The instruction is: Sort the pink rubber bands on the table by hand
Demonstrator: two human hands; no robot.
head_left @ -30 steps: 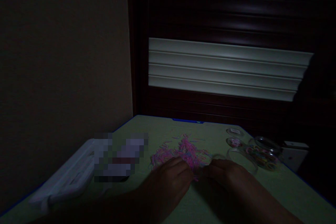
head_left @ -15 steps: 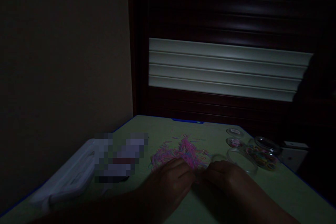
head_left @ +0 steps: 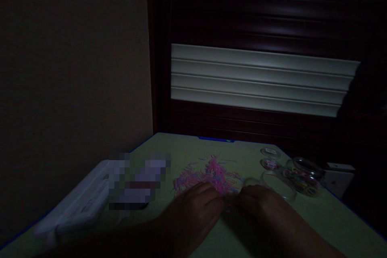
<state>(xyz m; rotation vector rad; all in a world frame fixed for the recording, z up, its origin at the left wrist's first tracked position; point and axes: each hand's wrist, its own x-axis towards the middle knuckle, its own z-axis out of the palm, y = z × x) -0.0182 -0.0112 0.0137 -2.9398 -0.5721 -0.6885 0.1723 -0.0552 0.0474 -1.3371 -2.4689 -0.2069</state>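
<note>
The room is dim. A heap of small pink and pale blue elastic bands [head_left: 211, 174] lies on a green table [head_left: 187, 149]. My left hand [head_left: 193, 209] and my right hand [head_left: 261, 205] rest on the table at the near edge of the heap, fingertips almost meeting. Both have curled fingers pinched together on something small between them; what it is stays too dark to make out.
A clear jar on its side [head_left: 304, 175] holds coloured bands at the right, with an empty clear tub [head_left: 278, 183] and two small round lids [head_left: 270, 158] near it. A white plastic case [head_left: 81, 205] lies at the left. Wall left, dark shutter behind.
Hardly anything differs: my right hand has edged slightly back toward me and the fingertips have shifted a little at the heap's edge.
</note>
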